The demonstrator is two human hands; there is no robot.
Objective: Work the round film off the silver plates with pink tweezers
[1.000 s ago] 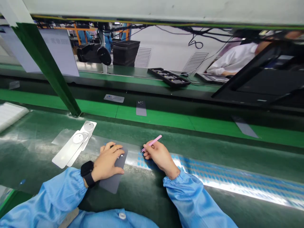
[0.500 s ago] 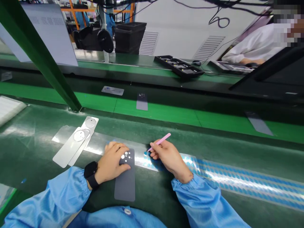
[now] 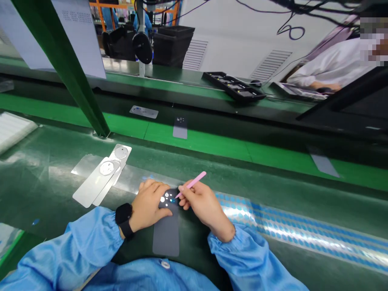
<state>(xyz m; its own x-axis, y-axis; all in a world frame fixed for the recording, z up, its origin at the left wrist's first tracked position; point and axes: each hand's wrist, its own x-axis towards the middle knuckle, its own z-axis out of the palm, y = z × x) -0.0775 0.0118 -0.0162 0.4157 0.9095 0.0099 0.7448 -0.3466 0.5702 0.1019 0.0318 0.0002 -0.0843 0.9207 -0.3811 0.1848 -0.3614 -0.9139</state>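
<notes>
A dark grey phone back panel (image 3: 166,238) lies lengthwise on the green belt, with several round camera holes near its upper end. My left hand (image 3: 148,204) rests on that end, fingers pressing it down. My right hand (image 3: 203,212) pinches pink tweezers (image 3: 192,184), their tips at the panel's holes, with a small blue glint there. To the left lie white-silver backing strips with round cutouts (image 3: 101,178) on a clear film (image 3: 86,165). A strip of blue dot stickers (image 3: 291,230) stretches to the right of my right hand.
A green belt (image 3: 194,147) carries grey panels (image 3: 180,128) beyond the work surface. A green post (image 3: 63,64) rises at the left. A black parts tray (image 3: 233,85) sits on the far bench, where a person in a white sleeve (image 3: 330,68) works.
My right hand has moved left, bringing the tweezer tips over the panel's holes. My left hand has shifted slightly right, and the panel stays under it. The view has tilted slightly.
</notes>
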